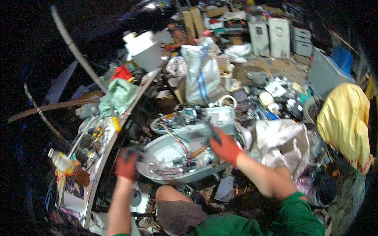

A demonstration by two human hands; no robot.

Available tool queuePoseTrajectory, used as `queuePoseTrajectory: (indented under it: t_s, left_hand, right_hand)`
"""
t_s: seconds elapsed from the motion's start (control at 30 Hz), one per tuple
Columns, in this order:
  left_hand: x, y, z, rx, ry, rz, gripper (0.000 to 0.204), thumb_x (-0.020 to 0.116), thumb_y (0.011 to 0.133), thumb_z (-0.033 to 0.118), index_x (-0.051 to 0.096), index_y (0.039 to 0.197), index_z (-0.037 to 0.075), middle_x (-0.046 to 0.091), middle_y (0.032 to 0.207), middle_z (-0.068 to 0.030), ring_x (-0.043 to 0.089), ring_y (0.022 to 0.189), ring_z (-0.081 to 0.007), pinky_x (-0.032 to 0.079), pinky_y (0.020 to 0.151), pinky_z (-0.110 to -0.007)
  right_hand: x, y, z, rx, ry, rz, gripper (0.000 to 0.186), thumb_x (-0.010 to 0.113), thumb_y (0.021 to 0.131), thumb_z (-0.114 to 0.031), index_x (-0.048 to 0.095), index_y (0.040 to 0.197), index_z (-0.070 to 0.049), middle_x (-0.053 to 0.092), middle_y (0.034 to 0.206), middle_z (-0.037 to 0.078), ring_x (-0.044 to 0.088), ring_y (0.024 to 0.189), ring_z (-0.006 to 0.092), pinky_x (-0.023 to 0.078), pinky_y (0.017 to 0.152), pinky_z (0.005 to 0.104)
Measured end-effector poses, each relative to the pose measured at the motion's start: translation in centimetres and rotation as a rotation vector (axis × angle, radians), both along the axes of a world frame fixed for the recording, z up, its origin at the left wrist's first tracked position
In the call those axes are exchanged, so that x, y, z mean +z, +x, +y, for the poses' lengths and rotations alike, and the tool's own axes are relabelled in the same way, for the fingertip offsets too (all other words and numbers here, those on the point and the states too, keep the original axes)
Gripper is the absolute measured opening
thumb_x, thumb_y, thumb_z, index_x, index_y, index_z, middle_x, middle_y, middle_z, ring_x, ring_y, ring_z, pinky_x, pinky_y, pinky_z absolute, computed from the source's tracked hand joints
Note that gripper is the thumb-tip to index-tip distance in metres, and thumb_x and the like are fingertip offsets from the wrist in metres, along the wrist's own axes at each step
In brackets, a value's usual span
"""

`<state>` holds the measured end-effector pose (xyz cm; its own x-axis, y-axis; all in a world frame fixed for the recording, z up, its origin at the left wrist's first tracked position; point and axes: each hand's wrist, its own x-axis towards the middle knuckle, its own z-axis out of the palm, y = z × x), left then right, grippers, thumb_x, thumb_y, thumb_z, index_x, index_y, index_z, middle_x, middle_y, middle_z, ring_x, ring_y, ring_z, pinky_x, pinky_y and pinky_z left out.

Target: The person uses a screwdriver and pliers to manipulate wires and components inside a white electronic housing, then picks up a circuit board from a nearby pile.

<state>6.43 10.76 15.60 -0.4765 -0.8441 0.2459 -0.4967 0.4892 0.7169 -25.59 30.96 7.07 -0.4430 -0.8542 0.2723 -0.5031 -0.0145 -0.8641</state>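
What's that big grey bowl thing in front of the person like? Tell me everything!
The large pale grey oval tub looks like plastic, with smooth, sloping walls. It lies open side up. Thin coloured wires run down inside from its far edge, and small mixed scrap parts lie along its bottom. The red-gloved right hand is over its right side; I can't tell if the fingers touch it. The blurry red-gloved left hand is by its left end.

Yellow sack (341,120), blue-striped white sack (193,76), 2 pale casings (280,39).
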Motion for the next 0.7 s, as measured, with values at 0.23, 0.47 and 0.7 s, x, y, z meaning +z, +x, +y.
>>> queuePoseTrajectory:
  t_s: [0.23, 0.47, 0.7]
  left_hand:
    - [13.6, 12.6, -17.0, 0.628, -0.594, -0.933, 0.049, 0.06, 0.087, 0.036, 0.054, 0.126, 0.007, 0.055, 0.13, -0.0149, 0.052, 0.121, -0.0301, 0.043, 0.1, -0.041]
    - [15.8, 17.9, -22.6, 0.847, -0.186, -1.474, 0.038, 0.073, 0.072, 0.023, 0.069, 0.108, 0.013, 0.063, 0.121, -0.0102, 0.063, 0.108, -0.0262, 0.056, 0.083, -0.042]
    - [13.2, 17.4, -20.2, 0.847, -0.336, -1.355, 0.031, 0.065, 0.079, 0.026, 0.068, 0.108, 0.015, 0.065, 0.119, -0.0081, 0.065, 0.106, -0.0239, 0.056, 0.084, -0.041]
  right_hand:
    - [13.8, -15.1, -14.6, -0.226, 0.271, 0.031, 0.078, 0.048, 0.076, -0.018, 0.022, 0.15, -0.014, 0.05, 0.137, 0.02, 0.053, 0.121, 0.0344, 0.042, 0.101, 0.0432]
    - [14.9, -16.3, -16.6, -0.265, 0.569, 0.343, 0.066, 0.048, 0.082, -0.021, 0.025, 0.144, -0.015, 0.038, 0.148, 0.01, 0.046, 0.128, 0.0249, 0.038, 0.105, 0.0412]
    - [18.1, -13.8, -12.0, -0.278, 0.47, 0.2, 0.071, 0.049, 0.082, -0.015, 0.025, 0.149, -0.013, 0.037, 0.148, 0.015, 0.051, 0.124, 0.0312, 0.045, 0.097, 0.0386]
